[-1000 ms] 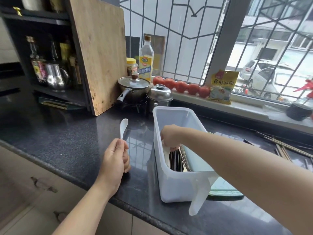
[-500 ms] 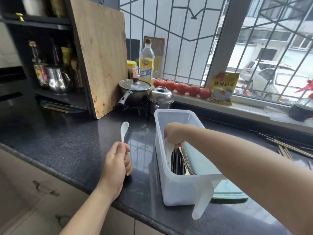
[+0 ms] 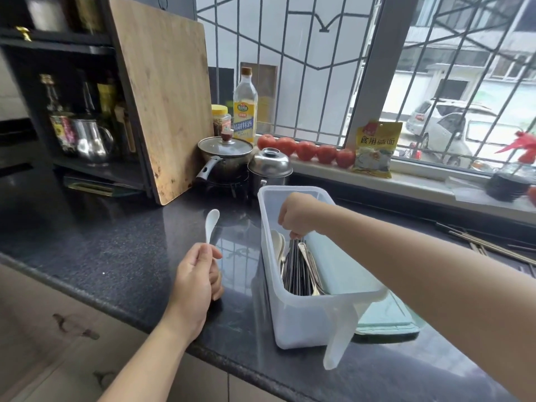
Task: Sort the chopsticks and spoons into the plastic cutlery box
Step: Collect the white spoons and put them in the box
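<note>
A translucent plastic cutlery box [image 3: 304,323] stands on the dark counter, with dark chopsticks [image 3: 298,271], a metal spoon [image 3: 308,258] and white spoons [image 3: 277,245] lying inside. My right hand [image 3: 298,214] hovers over the box with its fingers curled down to the chopstick tops; whether it grips anything is unclear. My left hand [image 3: 197,274], left of the box, pinches the handle of a white spoon [image 3: 211,224] whose bowl points away from me. More chopsticks [image 3: 493,248] lie loose on the counter at far right.
A pale green lid [image 3: 385,323] lies under the box's right side. Behind it stand a lidded pot [image 3: 226,158] and a steel pot [image 3: 269,166]. A wooden cutting board [image 3: 165,97] leans at back left. Tomatoes [image 3: 307,149] and a yellow packet [image 3: 377,149] line the sill.
My right hand lowered a white spoon into the box; that spoon now rests against the left wall and the hand has risen slightly. The left hand has kept its spoon.
</note>
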The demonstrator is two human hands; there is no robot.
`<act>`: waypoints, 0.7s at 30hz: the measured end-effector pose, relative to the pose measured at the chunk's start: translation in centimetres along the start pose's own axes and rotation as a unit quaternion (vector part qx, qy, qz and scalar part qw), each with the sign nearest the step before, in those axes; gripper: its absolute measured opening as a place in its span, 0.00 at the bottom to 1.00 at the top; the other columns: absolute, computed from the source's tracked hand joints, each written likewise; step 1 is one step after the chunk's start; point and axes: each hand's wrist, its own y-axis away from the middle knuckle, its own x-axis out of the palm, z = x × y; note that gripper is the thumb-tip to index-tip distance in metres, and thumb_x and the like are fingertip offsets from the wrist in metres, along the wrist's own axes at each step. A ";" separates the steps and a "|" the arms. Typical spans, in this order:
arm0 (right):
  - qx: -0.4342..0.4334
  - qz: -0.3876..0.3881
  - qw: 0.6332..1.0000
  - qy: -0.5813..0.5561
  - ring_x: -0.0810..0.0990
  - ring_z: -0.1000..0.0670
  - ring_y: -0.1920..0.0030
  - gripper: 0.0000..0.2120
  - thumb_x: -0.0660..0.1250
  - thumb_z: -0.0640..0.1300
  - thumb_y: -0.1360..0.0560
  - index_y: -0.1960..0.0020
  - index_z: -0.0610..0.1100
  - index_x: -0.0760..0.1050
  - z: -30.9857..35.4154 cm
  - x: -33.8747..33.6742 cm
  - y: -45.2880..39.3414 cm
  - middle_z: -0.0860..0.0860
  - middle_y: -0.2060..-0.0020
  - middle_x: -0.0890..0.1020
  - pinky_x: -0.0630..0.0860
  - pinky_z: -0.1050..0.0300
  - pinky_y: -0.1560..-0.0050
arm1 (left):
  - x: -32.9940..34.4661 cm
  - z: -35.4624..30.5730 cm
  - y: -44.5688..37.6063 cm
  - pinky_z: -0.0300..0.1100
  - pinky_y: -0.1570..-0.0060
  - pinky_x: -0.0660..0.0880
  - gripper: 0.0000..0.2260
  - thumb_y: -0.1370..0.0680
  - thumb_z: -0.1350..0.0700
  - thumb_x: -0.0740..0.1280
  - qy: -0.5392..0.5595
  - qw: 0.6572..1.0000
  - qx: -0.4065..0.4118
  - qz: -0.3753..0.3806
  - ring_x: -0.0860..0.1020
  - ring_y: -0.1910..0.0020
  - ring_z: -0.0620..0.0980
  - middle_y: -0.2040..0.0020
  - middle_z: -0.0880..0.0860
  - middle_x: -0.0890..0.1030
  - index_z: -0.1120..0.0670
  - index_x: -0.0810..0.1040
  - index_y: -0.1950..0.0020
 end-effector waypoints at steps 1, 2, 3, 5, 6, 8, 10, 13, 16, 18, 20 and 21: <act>-0.013 -0.013 1.000 -0.002 0.83 0.47 0.59 0.13 0.65 0.34 0.23 0.40 0.37 0.80 0.0 -0.3 0.4 0.41 0.48 0.85 0.81 0.60 0.64 | 0.0 0.0 0.0 0.42 0.74 0.60 0.15 0.11 0.54 0.53 -0.003 1.000 -0.001 0.000 0.58 0.73 0.47 0.70 0.51 0.61 0.59 0.72 0.52; -0.018 -0.027 0.999 -0.004 0.85 0.45 0.56 0.12 0.64 0.35 0.22 0.42 0.37 0.81 0.2 -0.7 1.3 0.41 0.50 0.85 0.83 0.55 0.57 | 0.1 0.0 0.0 0.43 0.73 0.60 0.15 0.12 0.54 0.54 -0.008 1.000 -0.003 0.000 0.58 0.73 0.48 0.70 0.51 0.60 0.59 0.72 0.52; -0.026 -0.048 0.998 -0.011 0.86 0.44 0.55 0.11 0.63 0.35 0.22 0.44 0.38 0.82 0.1 -0.8 1.8 0.42 0.52 0.86 0.84 0.50 0.52 | 0.2 -0.1 0.2 0.43 0.73 0.60 0.15 0.12 0.54 0.54 -0.015 1.000 -0.007 -0.001 0.58 0.72 0.48 0.70 0.51 0.60 0.60 0.73 0.52; -0.055 -0.096 0.991 -0.075 0.87 0.46 0.59 0.11 0.62 0.37 0.21 0.50 0.39 0.83 0.4 -1.2 3.1 0.43 0.56 0.87 0.85 0.46 0.52 | 0.5 -0.8 0.5 0.44 0.72 0.61 0.15 0.12 0.54 0.56 -0.026 0.999 -0.014 -0.016 0.59 0.72 0.48 0.70 0.51 0.61 0.60 0.74 0.52; -0.073 -0.120 0.983 -0.115 0.87 0.48 0.62 0.10 0.62 0.39 0.20 0.51 0.40 0.83 0.7 -1.6 4.0 0.45 0.56 0.87 0.85 0.45 0.54 | 0.8 -1.7 0.6 0.44 0.71 0.61 0.16 0.12 0.53 0.56 -0.030 0.999 -0.009 -0.027 0.60 0.73 0.48 0.71 0.50 0.61 0.60 0.75 0.53; -0.131 -0.135 0.962 -0.199 0.86 0.51 0.64 0.10 0.62 0.44 0.18 0.46 0.43 0.81 1.6 -2.7 5.9 0.48 0.54 0.85 0.85 0.49 0.56 | 1.8 -4.8 0.4 0.45 0.70 0.63 0.17 0.12 0.53 0.57 -0.037 0.998 0.027 -0.038 0.62 0.74 0.47 0.73 0.48 0.64 0.59 0.77 0.54; -0.188 -0.094 0.932 -0.297 0.85 0.50 0.64 0.11 0.61 0.46 0.16 0.39 0.43 0.78 2.7 -3.6 7.7 0.47 0.52 0.85 0.83 0.54 0.61 | 3.8 -8.5 0.2 0.45 0.71 0.64 0.18 0.12 0.52 0.57 -0.047 0.996 0.078 -0.006 0.64 0.75 0.47 0.74 0.48 0.65 0.58 0.79 0.55; -0.232 -0.087 0.869 -0.429 0.80 0.46 0.66 0.11 0.60 0.42 0.15 0.47 0.38 0.78 3.7 -4.5 9.5 0.42 0.60 0.82 0.77 0.53 0.64 | 7.3 -12.5 0.5 0.41 0.73 0.61 0.19 0.13 0.51 0.58 -0.057 0.991 0.098 0.070 0.63 0.77 0.47 0.75 0.48 0.65 0.56 0.77 0.60; -0.172 -0.100 0.851 -0.487 0.76 0.48 0.70 0.12 0.61 0.39 0.17 0.57 0.38 0.77 3.1 -5.6 9.8 0.44 0.67 0.78 0.74 0.56 0.67 | 8.3 -13.4 0.5 0.43 0.70 0.65 0.20 0.13 0.48 0.58 -0.134 0.982 0.108 0.081 0.67 0.75 0.48 0.75 0.47 0.70 0.57 0.78 0.58; -0.071 -0.132 0.848 -0.508 0.74 0.50 0.75 0.13 0.60 0.39 0.17 0.58 0.38 0.77 2.0 -6.3 9.3 0.45 0.69 0.77 0.72 0.61 0.74 | 7.2 -12.5 0.6 0.46 0.64 0.71 0.16 0.14 0.46 0.58 -0.211 0.967 0.135 0.043 0.74 0.68 0.50 0.67 0.47 0.77 0.51 0.80 0.53; 0.010 -0.168 0.887 -0.430 0.75 0.50 0.77 0.16 0.57 0.42 0.16 0.55 0.36 0.78 0.6 -6.3 8.1 0.44 0.69 0.79 0.70 0.63 0.77 | 5.3 -10.4 0.7 0.47 0.59 0.72 0.10 0.14 0.47 0.58 -0.242 0.963 0.119 -0.029 0.78 0.57 0.51 0.57 0.48 0.79 0.48 0.77 0.46; 0.040 -0.157 0.919 -0.359 0.77 0.50 0.77 0.18 0.56 0.44 0.16 0.54 0.35 0.79 0.0 -5.9 7.4 0.43 0.69 0.81 0.70 0.65 0.78 | 4.2 -8.9 0.6 0.47 0.58 0.72 0.08 0.15 0.49 0.59 -0.258 0.960 0.093 -0.058 0.79 0.53 0.53 0.53 0.49 0.79 0.48 0.76 0.42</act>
